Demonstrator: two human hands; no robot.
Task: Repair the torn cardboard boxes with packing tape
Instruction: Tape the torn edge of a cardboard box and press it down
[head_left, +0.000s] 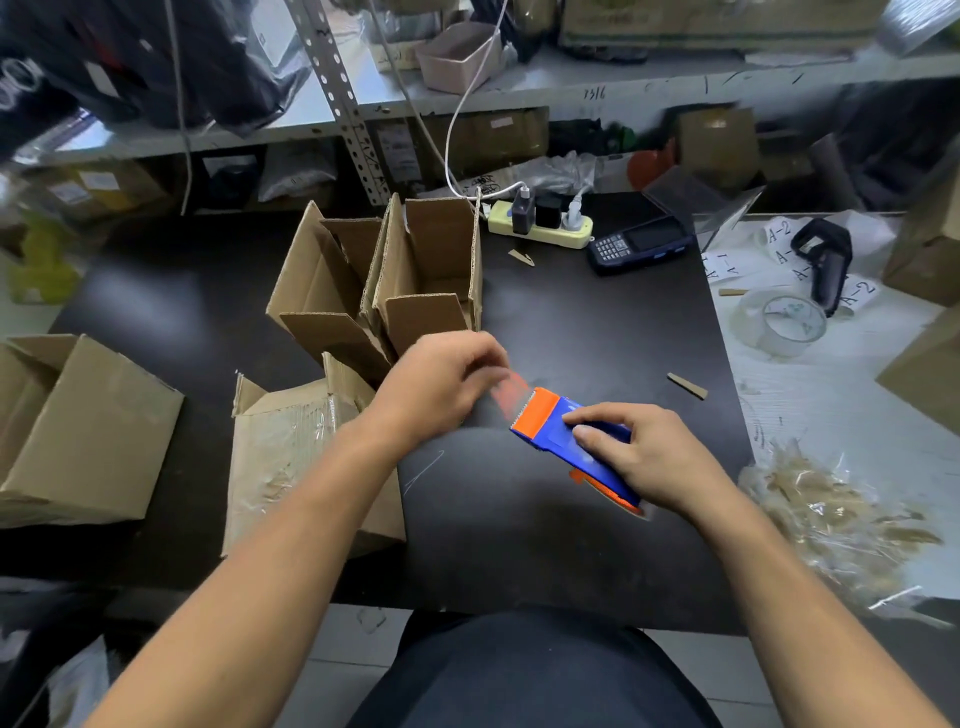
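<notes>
Now my blue-and-orange tape dispenser (569, 441) is hovering low over the dark table (597, 332), toothed edge pointing away. My right hand (644, 457) fingers are clamping its body; my left hand (441, 384) fingers are pinching the tape end just beside the blade.

Yellow power strip (540, 224) with plugs, dark handheld scanner (640, 244), pink bin (457, 57) on shelf

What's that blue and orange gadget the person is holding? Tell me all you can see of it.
It is a handheld tape dispenser, plastic by its look: a blue body with an orange front that ends in a toothed cutting edge. The right hand grips it from above, tilted, over the dark table. The left hand pinches something at its toothed end, probably clear tape, though blur hides it. The roll is not visible.
</notes>
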